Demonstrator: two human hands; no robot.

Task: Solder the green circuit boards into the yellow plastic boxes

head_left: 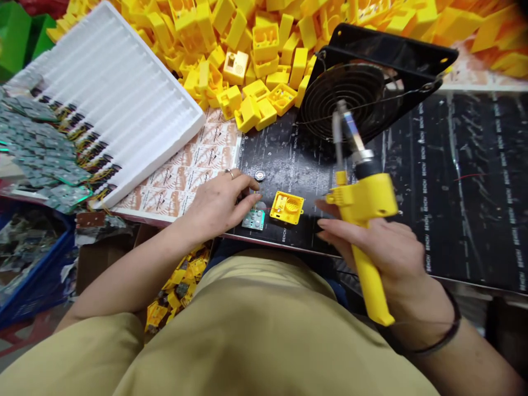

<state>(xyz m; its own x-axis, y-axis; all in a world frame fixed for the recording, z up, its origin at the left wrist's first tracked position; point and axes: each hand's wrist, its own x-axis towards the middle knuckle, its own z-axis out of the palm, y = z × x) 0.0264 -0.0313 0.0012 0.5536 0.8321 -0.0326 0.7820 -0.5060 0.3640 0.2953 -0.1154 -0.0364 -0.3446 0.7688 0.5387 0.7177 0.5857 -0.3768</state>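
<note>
My right hand is closed around the handle of a yellow soldering gun, whose metal tip points up and away toward the fan. My left hand rests on the black mat, fingers curled over a small green circuit board. Just right of the board lies a yellow plastic housing, open side up. A small round metal disc sits on the mat just beyond my left fingertips.
A black fan leans at the back of the mat. A heap of yellow housings fills the far side. A white foam tray and a pile of green circuit boards lie at left. More yellow parts sit below the table edge.
</note>
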